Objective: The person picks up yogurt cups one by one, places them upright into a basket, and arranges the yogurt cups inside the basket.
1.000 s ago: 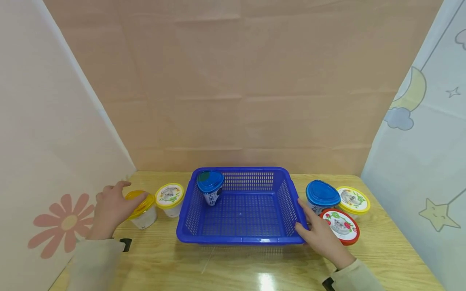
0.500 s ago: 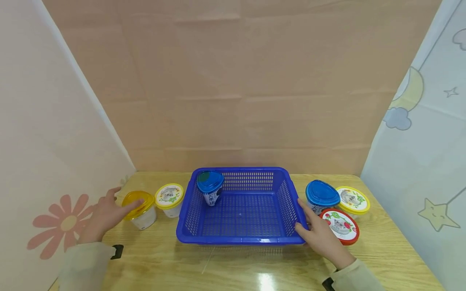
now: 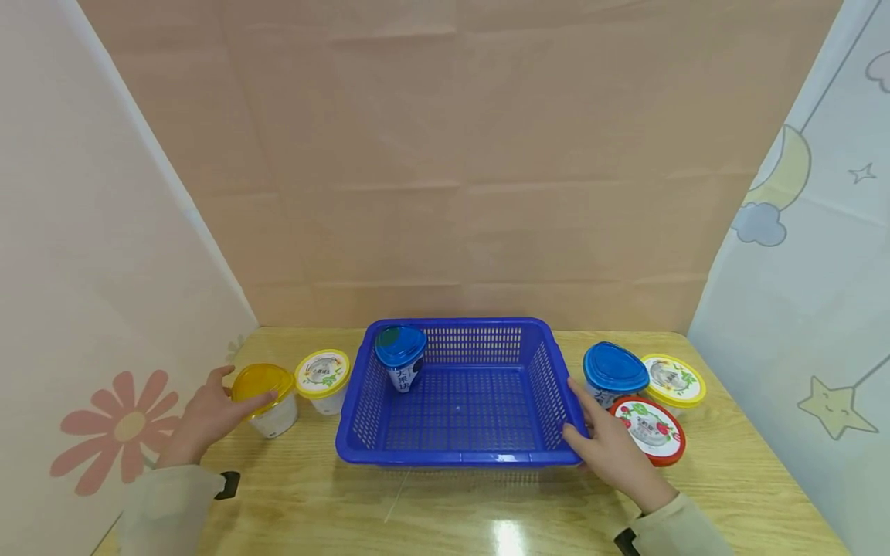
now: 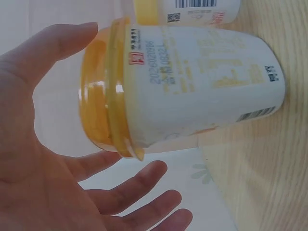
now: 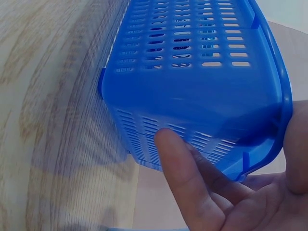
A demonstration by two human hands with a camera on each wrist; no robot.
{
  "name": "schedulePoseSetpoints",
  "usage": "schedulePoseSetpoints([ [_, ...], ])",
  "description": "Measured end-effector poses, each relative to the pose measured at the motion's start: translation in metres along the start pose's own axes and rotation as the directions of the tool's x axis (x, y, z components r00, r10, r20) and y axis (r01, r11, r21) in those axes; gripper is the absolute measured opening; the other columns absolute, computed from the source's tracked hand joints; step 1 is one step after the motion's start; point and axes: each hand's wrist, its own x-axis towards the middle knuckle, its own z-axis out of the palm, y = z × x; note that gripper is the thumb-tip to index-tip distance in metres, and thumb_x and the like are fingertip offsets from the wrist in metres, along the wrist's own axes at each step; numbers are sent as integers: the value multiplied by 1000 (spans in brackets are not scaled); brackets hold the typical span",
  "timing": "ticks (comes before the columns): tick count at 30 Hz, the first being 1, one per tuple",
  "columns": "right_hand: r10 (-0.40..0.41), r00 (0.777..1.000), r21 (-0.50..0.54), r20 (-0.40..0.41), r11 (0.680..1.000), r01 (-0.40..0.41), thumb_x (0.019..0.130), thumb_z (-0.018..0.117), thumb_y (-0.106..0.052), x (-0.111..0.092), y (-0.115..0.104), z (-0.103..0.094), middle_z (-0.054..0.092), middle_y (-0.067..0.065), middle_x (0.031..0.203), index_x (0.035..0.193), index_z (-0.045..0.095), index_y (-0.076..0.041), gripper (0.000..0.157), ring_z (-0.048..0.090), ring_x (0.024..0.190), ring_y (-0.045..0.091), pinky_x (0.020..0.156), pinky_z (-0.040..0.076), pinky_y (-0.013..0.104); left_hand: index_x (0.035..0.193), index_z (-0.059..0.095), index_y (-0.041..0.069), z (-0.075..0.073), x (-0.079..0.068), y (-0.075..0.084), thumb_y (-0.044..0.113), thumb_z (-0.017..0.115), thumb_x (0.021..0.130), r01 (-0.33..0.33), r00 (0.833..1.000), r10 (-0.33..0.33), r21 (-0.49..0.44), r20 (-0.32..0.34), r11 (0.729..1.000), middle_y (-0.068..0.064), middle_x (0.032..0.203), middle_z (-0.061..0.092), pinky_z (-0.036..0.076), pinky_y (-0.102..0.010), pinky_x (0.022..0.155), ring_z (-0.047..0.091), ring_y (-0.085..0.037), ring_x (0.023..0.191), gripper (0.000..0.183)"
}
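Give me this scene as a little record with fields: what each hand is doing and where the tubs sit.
Left hand: spread around the lid of an orange-lidded cup; firmness of contact unclear
Right hand: grips the right rim of the blue basket
In basket: one blue-lidded cup, far left corner
Left of basket: orange-lidded cup, yellow-lidded tub
Right of basket: second blue-lidded cup, another yellow-lidded tub, red-lidded tub
Surface: wood-grain table

From the head, the table (image 3: pixel 563 513) is viewed forward and downward, farther off. From the left wrist, the orange-lidded cup (image 4: pixel 202 86) is seen sideways, close up; from the right, the blue basket (image 5: pixel 192 96), near, from outside. Both are shared with the head view.
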Motion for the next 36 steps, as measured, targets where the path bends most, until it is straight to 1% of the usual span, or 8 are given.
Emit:
schedulePoseSetpoints([
  [4, -2, 1000, 3, -3, 1000, 2, 96, 60, -14, 0, 1, 0, 56, 33, 132, 158, 23, -7, 73, 69, 89, 25, 55, 57, 36, 152, 3, -13, 1, 1, -2, 63, 62, 90, 3, 1000, -3, -11, 8, 1000, -47, 133, 40, 55, -48, 74, 60, -48, 102, 115],
  [9, 5, 1000, -1, 0, 1000, -5, 96, 60, -15, 0, 1, -1, 56, 33, 133, 159, 23, -7, 73, 69, 89, 25, 56, 57, 36, 154, -1, -9, 4, 1, -4, 63, 62, 90, 4, 1000, -3, -55, 27, 998, -46, 135, 39, 54, -50, 78, 58, -49, 107, 115],
  [13, 8, 1000, -3, 4, 1000, -8, 97, 60, -16, 0, 1, -1, 55, 33, 134, 159, 22, -8, 73, 68, 91, 26, 56, 57, 36, 155, 2, -8, 5, 1, -6, 61, 63, 91, -4, 999, 6, -88, 32, 996, -43, 134, 40, 53, -49, 79, 56, -48, 108, 112],
  [15, 7, 1000, -2, 6, 1000, -7, 97, 60, -15, 1, 1, -1, 55, 33, 134, 159, 22, -7, 73, 68, 92, 26, 56, 57, 36, 155, 4, -7, 6, 1, -7, 61, 62, 91, -2, 999, 6, -101, 34, 995, -42, 134, 40, 53, -48, 78, 57, -47, 107, 110],
  [18, 5, 1000, -2, 3, 1000, -5, 97, 60, -15, 1, 2, -1, 55, 33, 134, 159, 22, -7, 73, 68, 92, 26, 57, 58, 36, 155, 4, -6, 7, 1, -8, 60, 62, 91, 6, 999, 0, -125, 44, 992, -42, 136, 39, 53, -47, 79, 56, -47, 109, 109],
  [25, 0, 1000, 6, -1, 1000, 0, 97, 60, -14, 1, 2, -1, 57, 33, 132, 159, 22, -7, 73, 69, 90, 26, 56, 57, 36, 156, 3, -5, 10, 1, -10, 61, 62, 91, 12, 999, -5, -146, 52, 989, -43, 141, 34, 52, -49, 81, 52, -51, 115, 109],
  [31, 0, 1000, 3, 0, 1000, 0, 97, 59, -15, 1, 2, -2, 56, 33, 133, 159, 22, -8, 72, 68, 90, 25, 56, 57, 35, 155, 0, -5, 11, 2, -10, 61, 61, 92, 10, 998, -1, -156, 63, 988, -43, 141, 34, 52, -51, 83, 51, -51, 116, 110],
  [36, 2, 1000, 10, 6, 1000, -2, 97, 60, -14, 1, 0, -2, 56, 32, 133, 159, 22, -7, 73, 68, 91, 26, 56, 57, 36, 155, -4, -6, 11, 1, -9, 57, 62, 93, -11, 997, 24, -177, 73, 984, -47, 145, 25, 49, -59, 91, 45, -56, 124, 110],
])
